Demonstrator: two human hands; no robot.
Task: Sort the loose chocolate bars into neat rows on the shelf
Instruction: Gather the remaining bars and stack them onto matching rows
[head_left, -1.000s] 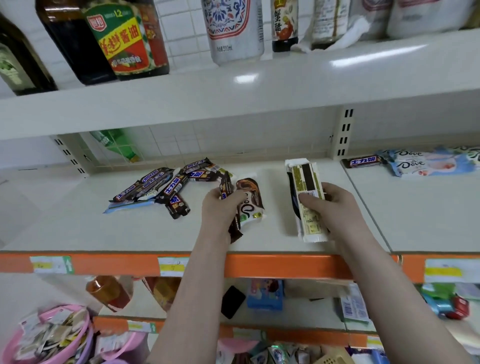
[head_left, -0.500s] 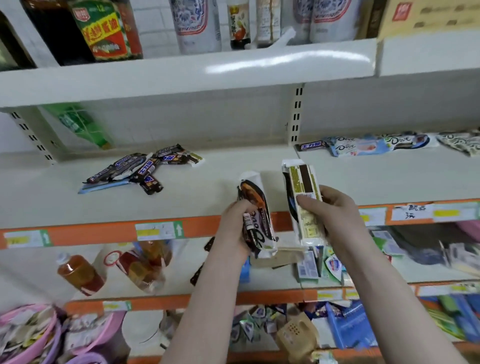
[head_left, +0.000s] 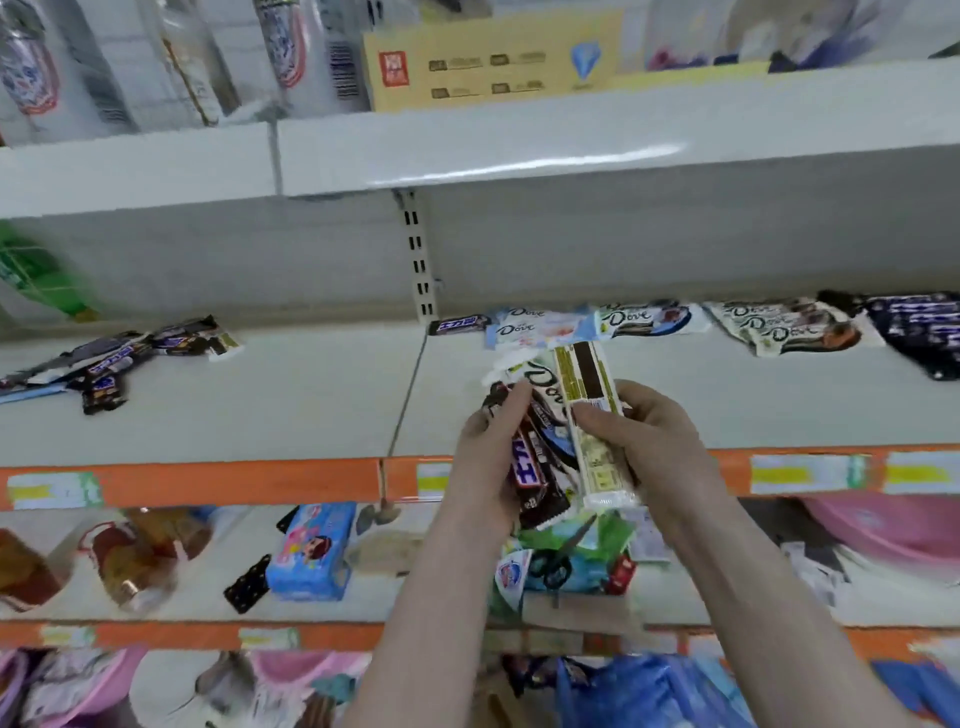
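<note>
1. We hold the bars in front of the shelf (head_left: 727, 410), above its orange edge. The left hand (head_left: 491, 457) has its fingers curled around a small bundle of dark bars (head_left: 535, 467); the right hand (head_left: 649, 447) pinches a long white bar (head_left: 592, 415) by its middle.
2. We judge these bars light and rather stiff, but the glossy wrappers look slippery, so stacked ones may slide apart.
3. It seems best to take each bar across its middle, not by the thin crimped ends, and without bending, since chocolate can snap.
4. Loose bars (head_left: 109, 364) lie at the left; Dove bars (head_left: 644, 319) lie at the back right.
</note>
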